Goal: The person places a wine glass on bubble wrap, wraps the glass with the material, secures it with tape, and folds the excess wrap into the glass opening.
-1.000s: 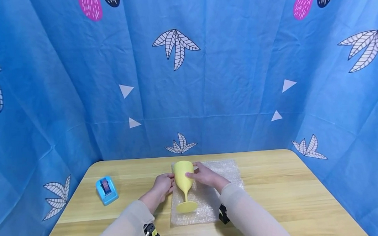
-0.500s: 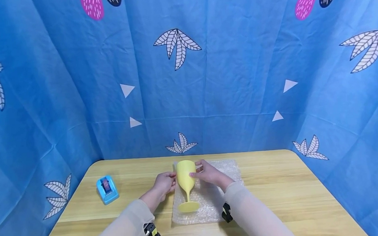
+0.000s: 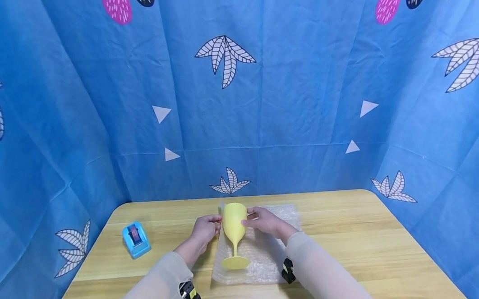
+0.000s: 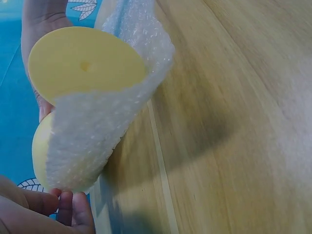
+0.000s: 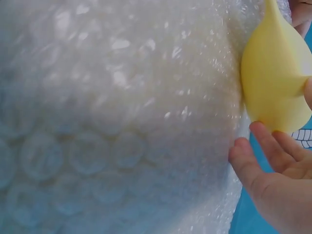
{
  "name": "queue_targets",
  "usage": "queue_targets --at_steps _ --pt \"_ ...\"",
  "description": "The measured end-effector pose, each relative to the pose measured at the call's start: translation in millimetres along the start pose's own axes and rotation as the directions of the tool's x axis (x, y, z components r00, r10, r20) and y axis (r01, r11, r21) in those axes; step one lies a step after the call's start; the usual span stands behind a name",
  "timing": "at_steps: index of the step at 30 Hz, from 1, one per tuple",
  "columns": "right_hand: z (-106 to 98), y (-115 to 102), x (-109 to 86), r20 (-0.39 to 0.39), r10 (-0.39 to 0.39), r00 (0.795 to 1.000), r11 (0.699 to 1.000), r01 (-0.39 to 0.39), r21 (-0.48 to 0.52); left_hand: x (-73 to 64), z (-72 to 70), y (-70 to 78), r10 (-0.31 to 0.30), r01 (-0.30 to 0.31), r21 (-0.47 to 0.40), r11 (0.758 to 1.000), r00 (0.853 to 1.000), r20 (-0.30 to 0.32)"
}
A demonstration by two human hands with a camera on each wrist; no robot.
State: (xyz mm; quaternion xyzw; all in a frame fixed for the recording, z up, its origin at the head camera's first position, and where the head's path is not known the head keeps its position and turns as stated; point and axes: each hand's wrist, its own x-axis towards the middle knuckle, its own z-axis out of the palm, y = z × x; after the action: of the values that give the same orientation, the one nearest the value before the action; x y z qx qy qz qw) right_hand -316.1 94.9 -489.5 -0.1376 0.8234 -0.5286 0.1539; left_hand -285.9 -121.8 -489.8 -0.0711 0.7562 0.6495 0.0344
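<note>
A yellow plastic goblet [image 3: 234, 222] lies on its side along the left part of a bubble wrap sheet [image 3: 265, 261], its foot toward the person. My right hand [image 3: 265, 221] holds the bowl from the right, thumb on top and fingers by the rim. On the other side, my left hand [image 3: 204, 229] pinches the sheet's left edge between thumb and fingers. In the left wrist view that lifted edge of bubble wrap [image 4: 90, 136] stands up beside the goblet, covering part of the bowl and stem, while the round foot [image 4: 83, 63] shows above it.
A blue tape dispenser [image 3: 136, 240] with a roll of tape stands at the left of the wooden table [image 3: 350, 247]. Behind and at both sides hangs a blue patterned curtain [image 3: 293, 97]. Each wrist carries a small black camera [image 3: 189, 295].
The left edge of the bubble wrap has come up off the table with my left hand, which has risen slightly. The goblet shifted a little right, then slightly back left, with my right hand on it.
</note>
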Motion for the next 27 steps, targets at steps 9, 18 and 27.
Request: queue_targets --at_steps 9,18,27 --pt "1.8 4.6 0.7 -0.017 -0.01 1.0 1.0 0.01 0.015 2.5 -0.1 -2.8 0.065 -0.063 0.081 0.995 0.998 -0.016" --pt "2.1 2.5 -1.4 -0.022 -0.028 0.999 0.998 0.029 0.053 1.0 1.3 0.2 0.128 -0.125 0.134 0.983 0.992 -0.009" --pt "5.9 1.0 -0.1 -0.083 -0.084 0.993 0.994 0.077 -0.08 -1.3 2.4 1.2 0.177 -0.172 0.14 0.975 0.984 -0.029"
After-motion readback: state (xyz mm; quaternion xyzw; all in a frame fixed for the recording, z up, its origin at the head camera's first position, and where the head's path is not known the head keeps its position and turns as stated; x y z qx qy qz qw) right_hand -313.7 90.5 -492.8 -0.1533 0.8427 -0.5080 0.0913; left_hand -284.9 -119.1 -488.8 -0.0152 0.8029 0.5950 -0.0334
